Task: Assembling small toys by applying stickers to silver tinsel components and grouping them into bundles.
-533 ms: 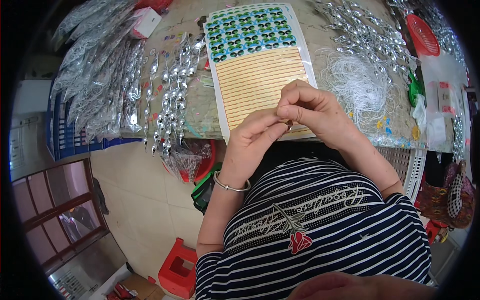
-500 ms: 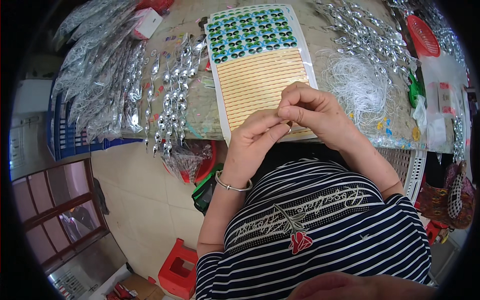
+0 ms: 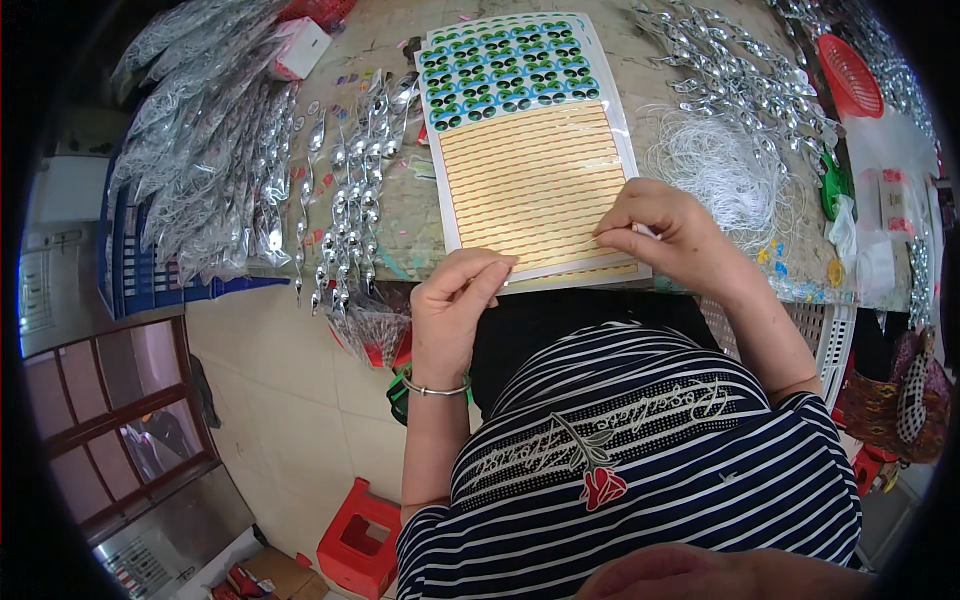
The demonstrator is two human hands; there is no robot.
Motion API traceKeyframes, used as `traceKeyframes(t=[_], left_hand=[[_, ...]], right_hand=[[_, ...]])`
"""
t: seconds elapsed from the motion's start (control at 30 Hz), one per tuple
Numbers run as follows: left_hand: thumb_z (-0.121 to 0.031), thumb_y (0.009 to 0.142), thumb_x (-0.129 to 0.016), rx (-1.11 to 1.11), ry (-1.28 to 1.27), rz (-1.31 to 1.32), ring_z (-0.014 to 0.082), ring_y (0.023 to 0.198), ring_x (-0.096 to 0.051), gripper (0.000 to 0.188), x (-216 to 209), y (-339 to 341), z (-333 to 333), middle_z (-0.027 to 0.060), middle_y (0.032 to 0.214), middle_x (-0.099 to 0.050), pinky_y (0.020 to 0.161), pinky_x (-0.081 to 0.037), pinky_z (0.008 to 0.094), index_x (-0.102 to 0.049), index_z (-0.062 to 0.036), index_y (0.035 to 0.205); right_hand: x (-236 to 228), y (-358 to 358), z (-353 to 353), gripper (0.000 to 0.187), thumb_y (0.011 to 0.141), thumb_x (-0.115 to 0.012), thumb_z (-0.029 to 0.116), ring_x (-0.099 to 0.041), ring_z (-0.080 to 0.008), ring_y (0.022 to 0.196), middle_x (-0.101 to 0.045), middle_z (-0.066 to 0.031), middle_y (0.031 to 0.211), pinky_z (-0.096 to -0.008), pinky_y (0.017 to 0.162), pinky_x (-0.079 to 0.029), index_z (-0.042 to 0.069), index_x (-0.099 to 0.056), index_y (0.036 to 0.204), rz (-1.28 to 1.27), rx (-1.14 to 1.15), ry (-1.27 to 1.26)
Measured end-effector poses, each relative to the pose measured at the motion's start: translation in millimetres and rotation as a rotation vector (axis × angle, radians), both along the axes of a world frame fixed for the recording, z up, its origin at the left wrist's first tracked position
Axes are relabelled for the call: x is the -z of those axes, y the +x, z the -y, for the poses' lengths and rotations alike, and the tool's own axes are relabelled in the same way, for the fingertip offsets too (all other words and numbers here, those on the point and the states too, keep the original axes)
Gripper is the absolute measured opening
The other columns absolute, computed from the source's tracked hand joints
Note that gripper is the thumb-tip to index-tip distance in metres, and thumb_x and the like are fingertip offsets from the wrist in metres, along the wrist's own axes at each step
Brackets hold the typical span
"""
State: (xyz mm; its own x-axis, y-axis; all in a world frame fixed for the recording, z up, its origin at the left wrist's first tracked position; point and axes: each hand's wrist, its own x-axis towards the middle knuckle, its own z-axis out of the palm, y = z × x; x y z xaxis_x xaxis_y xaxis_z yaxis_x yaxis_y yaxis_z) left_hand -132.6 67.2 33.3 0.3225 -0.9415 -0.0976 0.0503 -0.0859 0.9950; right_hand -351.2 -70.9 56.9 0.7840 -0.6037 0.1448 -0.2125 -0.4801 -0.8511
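Observation:
A sheet of stickers (image 3: 530,165) lies on the table in front of me, with green and blue oval motifs at its far end and rows of thin yellow and red strips nearer. At its lower left corner, my left hand (image 3: 450,300) is closed in a pinch. A tiny pale bit (image 3: 506,283) shows at those fingertips, too small to name. Over the sheet's right edge my right hand (image 3: 675,232) is also pinched, with a small white piece (image 3: 645,231) by the fingers. What either pinch holds is unclear.
Silvery twisted strands (image 3: 350,180) and bagged ones (image 3: 200,150) cover the table's left. White string (image 3: 715,175), more silvery strands (image 3: 740,70) and a red basket (image 3: 850,75) are at the right. A red stool (image 3: 360,540) stands on the floor.
My hands were together over the sheet's lower part; now they are apart. The left has moved left and down to the corner, the right a little right and down.

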Motion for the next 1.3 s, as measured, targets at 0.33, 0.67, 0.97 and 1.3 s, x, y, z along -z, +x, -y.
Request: traceKeyframes(t=[0.33,0.67,0.97,1.3], left_hand=[[-0.004,0.087,-0.064,-0.111,0.087,-0.082,0.0069,0.068,-0.052,0.011,9.8,14.7,-10.7,0.0036,0.086,-0.063,0.061,-0.042,0.0202,-0.070,0.0018,0.095],[-0.002,0.088,-0.061,0.047,-0.090,0.000,0.0138,0.090,-0.064,0.013,-18.4,-16.1,17.4,0.0079,0.096,-0.070,0.082,-0.049,0.0240,-0.069,0.0031,0.098],[-0.006,0.091,-0.060,0.079,-0.076,-0.216,0.0114,0.078,-0.064,0.014,-17.1,-29.2,21.8,0.0075,0.087,-0.068,0.075,-0.052,0.0227,-0.066,0.0039,0.099],[-0.006,0.090,-0.061,0.067,-0.049,-0.208,0.0102,0.076,-0.063,0.014,-9.8,-25.8,17.6,0.0068,0.084,-0.067,0.072,-0.052,0.0220,-0.066,0.0041,0.099]], right_hand=[[-16.3,-36.1,19.5,0.008,0.089,-0.061,0.008,-0.052,-0.0089,0.081,-0.056,-0.0016,0.084,-0.0233,0.072,-0.041,0.000,-0.062,0.087,0.044,0.317,0.042],[-37.6,17.4,-8.1,0.007,0.090,-0.056,0.005,-0.056,-0.0158,0.083,-0.058,-0.0057,0.086,-0.0268,0.075,-0.044,-0.001,-0.060,0.089,0.154,0.076,0.006],[-21.6,33.1,-9.9,0.005,0.084,-0.065,0.003,-0.056,-0.0126,0.075,-0.059,-0.0041,0.085,-0.0248,0.065,-0.044,0.001,-0.064,0.088,0.185,0.077,-0.003],[-16.1,24.0,2.1,0.007,0.088,-0.063,0.007,-0.054,-0.0092,0.083,-0.059,-0.0024,0.087,-0.0223,0.076,-0.044,0.000,-0.063,0.089,0.178,0.200,0.172]])
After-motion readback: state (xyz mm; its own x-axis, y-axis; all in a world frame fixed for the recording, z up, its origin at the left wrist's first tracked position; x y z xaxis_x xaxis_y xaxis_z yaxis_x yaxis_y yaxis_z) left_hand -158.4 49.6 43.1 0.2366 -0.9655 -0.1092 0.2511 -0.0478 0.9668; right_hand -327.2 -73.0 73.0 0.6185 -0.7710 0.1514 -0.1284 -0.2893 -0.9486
